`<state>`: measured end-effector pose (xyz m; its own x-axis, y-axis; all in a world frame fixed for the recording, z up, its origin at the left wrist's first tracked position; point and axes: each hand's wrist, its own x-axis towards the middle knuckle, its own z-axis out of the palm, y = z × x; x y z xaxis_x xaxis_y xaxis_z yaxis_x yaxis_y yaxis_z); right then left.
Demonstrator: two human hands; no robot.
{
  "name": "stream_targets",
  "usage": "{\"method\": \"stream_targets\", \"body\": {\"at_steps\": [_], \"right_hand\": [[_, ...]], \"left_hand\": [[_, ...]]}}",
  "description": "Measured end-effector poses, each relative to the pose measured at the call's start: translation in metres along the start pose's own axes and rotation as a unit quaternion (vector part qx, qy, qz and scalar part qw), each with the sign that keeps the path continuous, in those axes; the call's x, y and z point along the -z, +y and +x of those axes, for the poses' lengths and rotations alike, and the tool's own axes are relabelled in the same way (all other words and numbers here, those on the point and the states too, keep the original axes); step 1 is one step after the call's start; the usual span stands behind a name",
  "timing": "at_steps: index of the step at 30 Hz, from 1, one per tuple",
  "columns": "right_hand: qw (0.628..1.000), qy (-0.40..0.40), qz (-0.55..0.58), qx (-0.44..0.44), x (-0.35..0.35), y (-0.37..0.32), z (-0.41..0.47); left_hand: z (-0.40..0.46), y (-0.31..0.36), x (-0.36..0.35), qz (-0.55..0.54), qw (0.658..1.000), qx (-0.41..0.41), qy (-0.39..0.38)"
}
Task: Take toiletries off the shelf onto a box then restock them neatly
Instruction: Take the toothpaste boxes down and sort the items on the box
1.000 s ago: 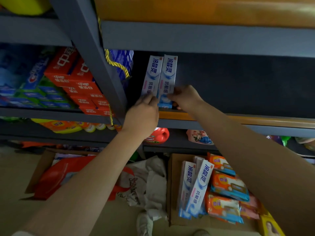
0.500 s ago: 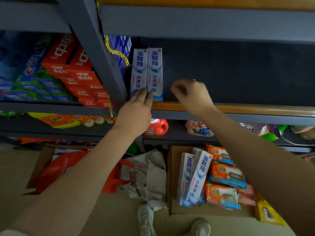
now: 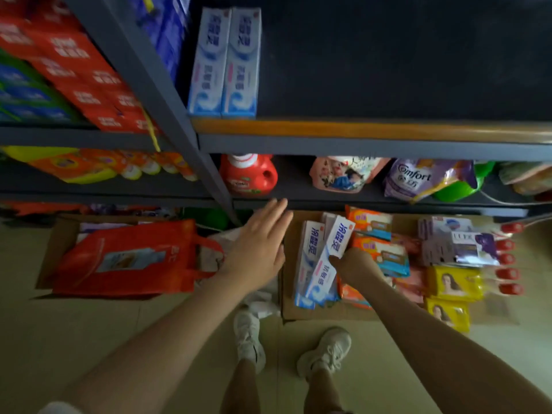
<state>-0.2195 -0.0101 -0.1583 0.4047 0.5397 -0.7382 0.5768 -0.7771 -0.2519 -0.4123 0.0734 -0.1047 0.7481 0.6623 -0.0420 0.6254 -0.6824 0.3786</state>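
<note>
Two white-and-blue toothpaste boxes (image 3: 224,64) stand side by side at the left end of the dark shelf (image 3: 358,128). On the floor lies a flat cardboard box (image 3: 288,243) with more toothpaste boxes, orange soap packs (image 3: 379,252) and yellow packs (image 3: 454,282) on it. My right hand (image 3: 354,264) grips the top toothpaste box (image 3: 328,258) of that pile. My left hand (image 3: 258,246) hovers just left of the pile with its fingers straight, holding nothing.
A grey shelf post (image 3: 167,94) runs down left of the toothpaste. Red toothpaste cartons (image 3: 83,73) fill the left bay. A red detergent jug (image 3: 248,174) and refill pouches (image 3: 430,180) sit on the lower shelf. A red bag (image 3: 128,258) lies on the floor; my shoes (image 3: 325,351) stand near the box.
Both hands left the two toothpaste boxes on the shelf and dropped toward the floor box. My right hand has taken hold of a toothpaste box there. My view tilted downward.
</note>
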Motion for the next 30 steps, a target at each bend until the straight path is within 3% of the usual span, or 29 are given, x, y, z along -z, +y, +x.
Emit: {"method": "stream_targets", "body": {"at_steps": [3,9,17,23,26,30], "right_hand": [[0.998,0.015,0.048,-0.048,-0.021,0.007,0.000],[0.985,0.040,0.130,-0.109,-0.054,0.002,0.018],[0.989,0.035,0.141,-0.017,-0.029,0.015,0.009],[0.974,0.051,0.212,0.062,0.017,0.040,0.001],[0.945,0.003,0.316,0.082,0.035,0.042,-0.008],[0.919,-0.065,0.358,0.154,0.057,0.033,-0.031]], "left_hand": [[-0.025,0.004,-0.051,-0.074,0.982,0.098,-0.144],[-0.042,-0.003,-0.133,-0.195,0.923,0.245,-0.224],[-0.044,0.029,-0.189,-0.251,0.905,0.298,-0.170],[-0.028,0.049,-0.195,-0.181,0.884,0.383,-0.195],[-0.019,0.045,-0.185,-0.164,0.880,0.405,-0.184],[-0.026,0.034,-0.140,-0.155,0.907,0.361,-0.153]]}}
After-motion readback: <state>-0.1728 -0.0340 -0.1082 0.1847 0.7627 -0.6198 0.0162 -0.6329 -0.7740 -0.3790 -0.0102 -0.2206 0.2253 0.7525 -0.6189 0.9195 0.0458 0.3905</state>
